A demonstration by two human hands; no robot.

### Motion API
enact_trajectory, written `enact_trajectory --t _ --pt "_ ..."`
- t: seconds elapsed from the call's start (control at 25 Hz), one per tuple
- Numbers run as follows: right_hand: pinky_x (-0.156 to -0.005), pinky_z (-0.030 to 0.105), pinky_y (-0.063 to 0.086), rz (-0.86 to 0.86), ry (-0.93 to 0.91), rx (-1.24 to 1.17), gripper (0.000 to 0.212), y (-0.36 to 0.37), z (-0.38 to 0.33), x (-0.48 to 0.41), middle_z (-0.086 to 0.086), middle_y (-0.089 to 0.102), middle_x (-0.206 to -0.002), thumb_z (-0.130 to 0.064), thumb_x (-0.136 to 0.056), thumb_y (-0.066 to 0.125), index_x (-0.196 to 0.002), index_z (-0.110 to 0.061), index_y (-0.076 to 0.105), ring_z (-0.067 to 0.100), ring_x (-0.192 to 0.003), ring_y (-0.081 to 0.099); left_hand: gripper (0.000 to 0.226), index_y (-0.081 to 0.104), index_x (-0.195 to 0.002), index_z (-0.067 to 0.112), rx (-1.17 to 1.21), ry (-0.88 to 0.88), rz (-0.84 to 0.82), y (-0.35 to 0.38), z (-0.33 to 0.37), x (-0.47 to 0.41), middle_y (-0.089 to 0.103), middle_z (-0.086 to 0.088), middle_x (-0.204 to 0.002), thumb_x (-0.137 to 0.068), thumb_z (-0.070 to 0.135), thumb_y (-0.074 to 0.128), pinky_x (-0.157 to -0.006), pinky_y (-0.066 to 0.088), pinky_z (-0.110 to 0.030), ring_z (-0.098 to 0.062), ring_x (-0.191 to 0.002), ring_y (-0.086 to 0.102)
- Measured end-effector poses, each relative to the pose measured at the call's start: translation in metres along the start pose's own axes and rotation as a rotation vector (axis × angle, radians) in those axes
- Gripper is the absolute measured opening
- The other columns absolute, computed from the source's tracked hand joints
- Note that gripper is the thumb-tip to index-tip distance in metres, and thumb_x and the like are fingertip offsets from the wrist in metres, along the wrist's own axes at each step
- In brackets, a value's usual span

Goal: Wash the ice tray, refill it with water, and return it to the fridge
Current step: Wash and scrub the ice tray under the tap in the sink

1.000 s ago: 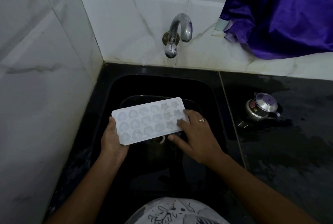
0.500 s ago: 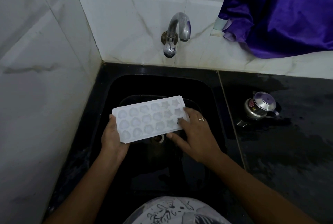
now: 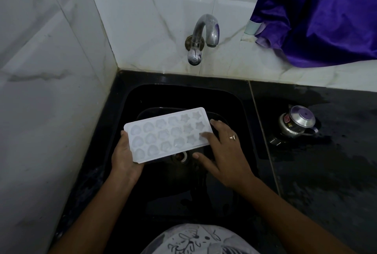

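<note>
A white ice tray point(image 3: 167, 134) with heart and star shaped cells is held level over the black sink point(image 3: 240, 102). My left hand point(image 3: 124, 157) grips its left end from below, with the thumb on the rim. My right hand point(image 3: 222, 151) lies at the tray's right end, fingers straight, fingertips resting on the star cells and the thumb spread out below the edge. A chrome tap point(image 3: 202, 37) sticks out of the wall above the sink; no water runs from it. The drain point(image 3: 180, 156) shows under the tray.
White marble tiles close off the left and back. A wet black counter point(image 3: 326, 172) extends to the right, with a small steel lidded pot point(image 3: 297, 124) on it. A purple cloth point(image 3: 318, 12) hangs at the top right.
The tray and both hands stay almost where they were; my right fingertips have shifted slightly over the star cells.
</note>
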State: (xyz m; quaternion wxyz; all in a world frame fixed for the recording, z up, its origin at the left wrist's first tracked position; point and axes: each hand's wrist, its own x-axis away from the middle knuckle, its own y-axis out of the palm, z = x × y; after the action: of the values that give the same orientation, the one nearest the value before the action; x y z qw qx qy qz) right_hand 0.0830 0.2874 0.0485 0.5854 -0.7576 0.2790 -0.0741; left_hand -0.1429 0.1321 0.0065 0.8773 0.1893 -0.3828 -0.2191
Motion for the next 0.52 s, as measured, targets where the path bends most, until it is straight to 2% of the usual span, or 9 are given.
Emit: enact_trajectory --t 0.16,0.32,0.4,0.52 --pt "-0.122 0.059 0.024 -0.122 -0.087 0.021 0.062 0.002 -0.007 -0.004 0.015 0.036 -0.161 -0.072 -0.098 0.047 -0.131 -0.023 0.062 0.036 -0.154 0.024 0.067 0.059 -0.146 0.011 -0.026 -0.013 -0.007 -0.002 -0.005 -0.001 0.069 -0.016 -0.138 -0.108 0.060 0.035 -0.089 0.058 -0.050 -0.038 -0.125 0.067" --pt "-0.122 0.064 0.017 -0.133 0.059 0.047 0.057 0.007 -0.013 -0.009 0.013 0.033 -0.162 -0.074 -0.099 0.038 -0.127 -0.031 0.065 0.035 -0.155 0.019 0.066 0.061 -0.144 0.011 -0.017 -0.015 -0.004 0.003 -0.009 -0.001 0.071 -0.016 -0.136 -0.108 0.060 0.036 -0.096 0.056 -0.054 -0.038 -0.125 0.068" --pt "-0.123 0.063 0.016 -0.155 0.009 0.073 0.065 0.010 -0.014 -0.007 0.014 0.033 -0.162 -0.076 -0.098 0.036 -0.128 -0.026 0.064 0.036 -0.155 0.020 0.067 0.061 -0.144 0.012 -0.014 -0.005 -0.007 0.002 -0.008 -0.003 0.070 -0.017 -0.137 -0.107 0.062 0.038 -0.096 0.056 -0.055 -0.039 -0.125 0.067" --pt "-0.124 0.063 0.015 -0.145 0.050 0.072 0.058 0.007 -0.014 -0.009 0.011 0.033 -0.163 -0.074 -0.099 0.035 -0.126 -0.033 0.066 0.035 -0.155 0.019 0.067 0.060 -0.145 0.011 -0.034 -0.005 -0.010 0.002 -0.008 -0.003 0.070 -0.017 -0.136 -0.107 0.061 0.036 -0.096 0.056 -0.055 -0.039 -0.124 0.068"
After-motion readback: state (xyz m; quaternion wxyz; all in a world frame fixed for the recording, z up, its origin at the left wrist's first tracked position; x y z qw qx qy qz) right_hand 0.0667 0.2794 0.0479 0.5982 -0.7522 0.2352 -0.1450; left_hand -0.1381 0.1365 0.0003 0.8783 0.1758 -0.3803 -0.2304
